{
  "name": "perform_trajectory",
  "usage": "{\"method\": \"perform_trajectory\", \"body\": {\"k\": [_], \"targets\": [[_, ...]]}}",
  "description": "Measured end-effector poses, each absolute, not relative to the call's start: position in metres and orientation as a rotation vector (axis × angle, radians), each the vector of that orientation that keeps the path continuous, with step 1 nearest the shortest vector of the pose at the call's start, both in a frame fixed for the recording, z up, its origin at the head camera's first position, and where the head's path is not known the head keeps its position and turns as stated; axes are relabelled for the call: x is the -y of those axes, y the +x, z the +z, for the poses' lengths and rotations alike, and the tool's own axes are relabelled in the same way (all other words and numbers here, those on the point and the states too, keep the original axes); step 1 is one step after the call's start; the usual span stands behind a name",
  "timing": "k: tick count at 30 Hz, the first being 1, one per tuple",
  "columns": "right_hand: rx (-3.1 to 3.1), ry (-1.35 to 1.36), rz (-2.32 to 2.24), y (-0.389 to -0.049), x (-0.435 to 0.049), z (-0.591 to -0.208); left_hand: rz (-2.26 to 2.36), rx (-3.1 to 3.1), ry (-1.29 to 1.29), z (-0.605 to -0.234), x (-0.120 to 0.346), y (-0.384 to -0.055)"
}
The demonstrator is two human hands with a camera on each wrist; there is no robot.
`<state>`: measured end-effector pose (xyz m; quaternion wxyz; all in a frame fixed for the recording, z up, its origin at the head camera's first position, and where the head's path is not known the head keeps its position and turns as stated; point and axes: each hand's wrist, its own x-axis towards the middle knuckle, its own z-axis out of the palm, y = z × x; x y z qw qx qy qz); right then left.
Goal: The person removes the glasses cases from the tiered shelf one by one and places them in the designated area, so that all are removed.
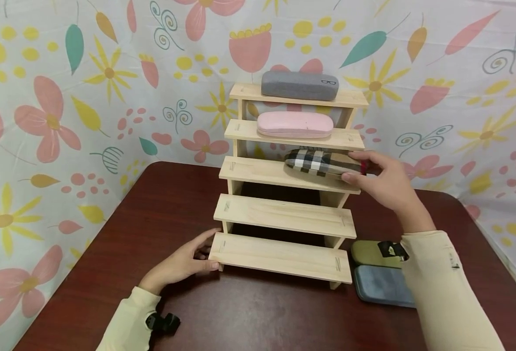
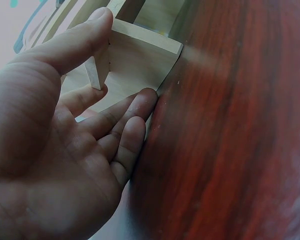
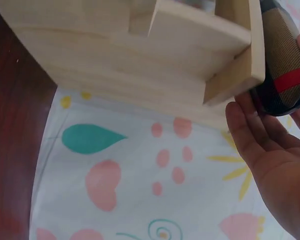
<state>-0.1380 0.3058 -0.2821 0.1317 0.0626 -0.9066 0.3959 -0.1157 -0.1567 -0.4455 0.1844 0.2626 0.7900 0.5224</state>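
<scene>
My right hand (image 1: 387,183) holds a plaid glasses case (image 1: 316,162) by its right end, thumb in front and fingers behind. The case lies along the third step of a stepped wooden stand (image 1: 279,253). Its red-striped end shows beside the fingers of my right hand (image 3: 280,160) in the right wrist view. Down at the lowest step's left end, my left hand (image 1: 183,261) grips the stand, with its thumb at the front corner. In the left wrist view, the stand's end (image 2: 140,55) sits between the thumb and index finger; the other fingers lie near the tabletop.
A grey glasses case (image 1: 299,86) rests on the top step and a pink glasses case (image 1: 295,124) on the step below. Right of the stand, a green case (image 1: 367,253) and a blue case (image 1: 382,285) lie on the dark red table (image 1: 258,317). Behind hangs a flower-patterned cloth (image 1: 152,73).
</scene>
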Motion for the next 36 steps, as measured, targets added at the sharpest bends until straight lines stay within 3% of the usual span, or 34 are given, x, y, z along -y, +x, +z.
{"method": "perform_trajectory", "body": {"k": [12,30,36], "targets": [[2.527,0.145,1.258,-0.137,-0.335,-0.29,1.484,-2.218,0.738,-0.447,0.157,-0.118],[2.368,0.0,1.377,-0.095,-0.376,-0.301,1.483,-2.215,0.734,-0.447,0.158,-0.119],[2.196,0.035,1.67,-0.083,-0.386,-0.312,1.466,-2.241,0.74,-0.447,0.158,-0.119]]}}
